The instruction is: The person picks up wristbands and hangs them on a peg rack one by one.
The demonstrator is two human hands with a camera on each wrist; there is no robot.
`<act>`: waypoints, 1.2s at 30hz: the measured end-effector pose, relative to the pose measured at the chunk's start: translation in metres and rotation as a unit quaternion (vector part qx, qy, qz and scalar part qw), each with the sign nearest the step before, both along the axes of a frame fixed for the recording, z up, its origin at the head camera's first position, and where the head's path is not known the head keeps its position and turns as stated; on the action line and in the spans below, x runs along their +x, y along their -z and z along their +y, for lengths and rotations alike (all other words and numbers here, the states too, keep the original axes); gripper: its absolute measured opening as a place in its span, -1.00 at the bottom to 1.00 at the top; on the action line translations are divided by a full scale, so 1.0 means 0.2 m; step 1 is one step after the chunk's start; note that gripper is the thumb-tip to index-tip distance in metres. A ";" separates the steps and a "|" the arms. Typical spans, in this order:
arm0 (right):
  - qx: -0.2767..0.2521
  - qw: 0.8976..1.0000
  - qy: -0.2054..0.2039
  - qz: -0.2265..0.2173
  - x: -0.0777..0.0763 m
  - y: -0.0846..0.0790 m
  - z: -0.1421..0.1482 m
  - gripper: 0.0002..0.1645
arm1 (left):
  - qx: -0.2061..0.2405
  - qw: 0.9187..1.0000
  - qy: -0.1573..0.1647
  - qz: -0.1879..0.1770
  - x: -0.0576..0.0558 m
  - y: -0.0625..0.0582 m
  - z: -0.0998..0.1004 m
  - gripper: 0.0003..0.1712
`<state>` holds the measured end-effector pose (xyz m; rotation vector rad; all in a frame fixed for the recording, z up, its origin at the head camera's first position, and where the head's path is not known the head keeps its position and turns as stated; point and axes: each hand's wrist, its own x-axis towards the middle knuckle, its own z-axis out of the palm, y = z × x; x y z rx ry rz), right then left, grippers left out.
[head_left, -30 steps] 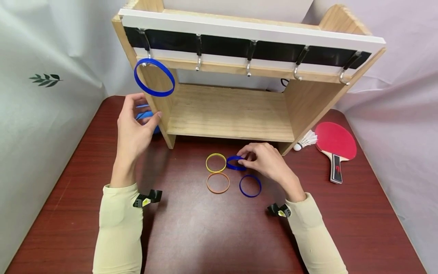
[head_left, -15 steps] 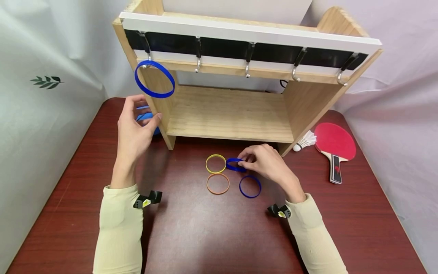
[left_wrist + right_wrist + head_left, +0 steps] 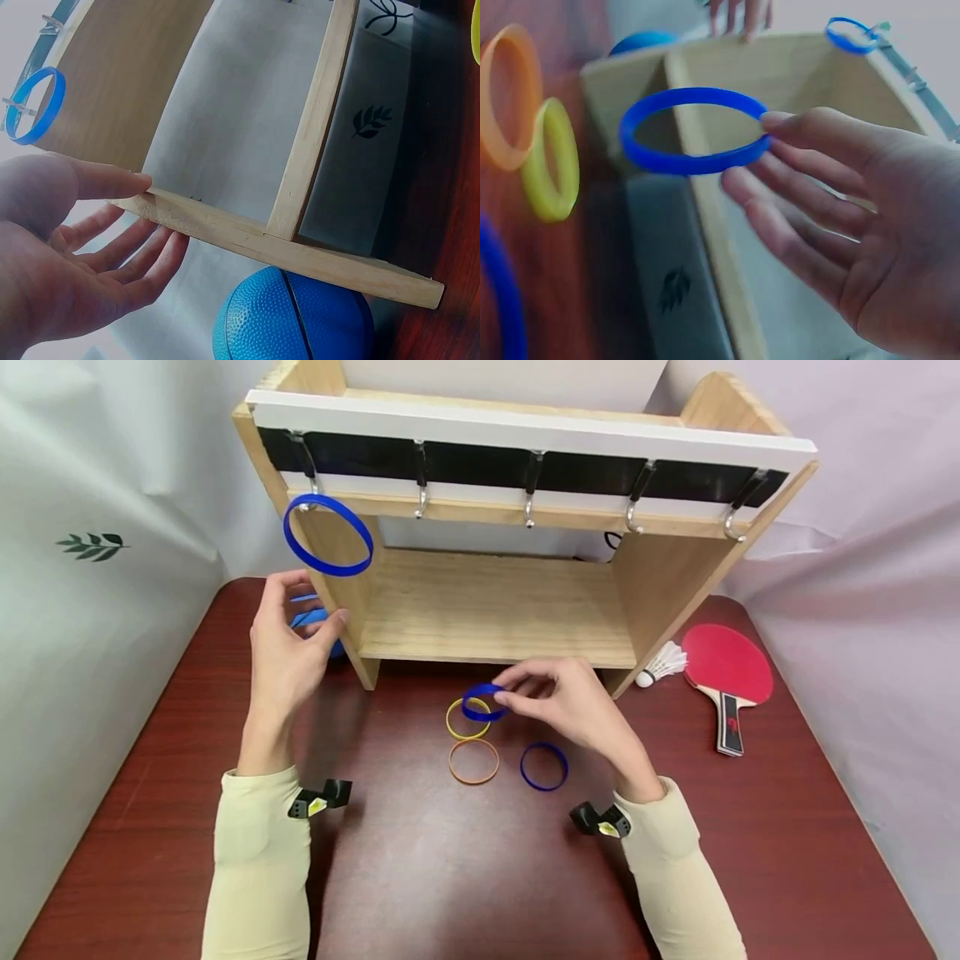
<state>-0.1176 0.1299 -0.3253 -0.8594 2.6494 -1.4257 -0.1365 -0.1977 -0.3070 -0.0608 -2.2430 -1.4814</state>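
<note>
My right hand pinches a blue ring between thumb and fingertips. In the head view the ring overlaps the yellow ring; the right wrist view shows it apart from that one. An orange ring and another blue ring lie flat on the table nearer me. My left hand grips the left side panel of the wooden shelf, thumb on one face and fingers on the other. One more blue ring hangs from the leftmost hook on the shelf's front.
Several metal hooks line the black strip across the shelf top. A blue ball sits behind the left panel. A shuttlecock and a red table tennis paddle lie at the right.
My right hand has lifted the blue ring off the table and moved it slightly left and away from me. The left hand keeps its grip on the panel; the head view shifts slightly.
</note>
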 end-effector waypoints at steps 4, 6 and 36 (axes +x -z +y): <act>-0.169 0.984 -0.020 -0.051 -0.02 -0.11 -0.11 -0.82 | 0.002 1.000 -0.005 -0.002 0.00 0.01 -0.01 -0.43; -0.257 0.964 -0.032 -0.065 -0.03 -0.16 -0.16 -0.80 | -0.001 1.000 -0.006 -0.004 0.01 0.01 -0.01 -0.43; -0.519 0.852 0.029 -0.067 -0.13 -0.38 -0.40 -0.76 | 0.002 1.000 0.005 0.000 0.07 -0.10 0.05 -0.46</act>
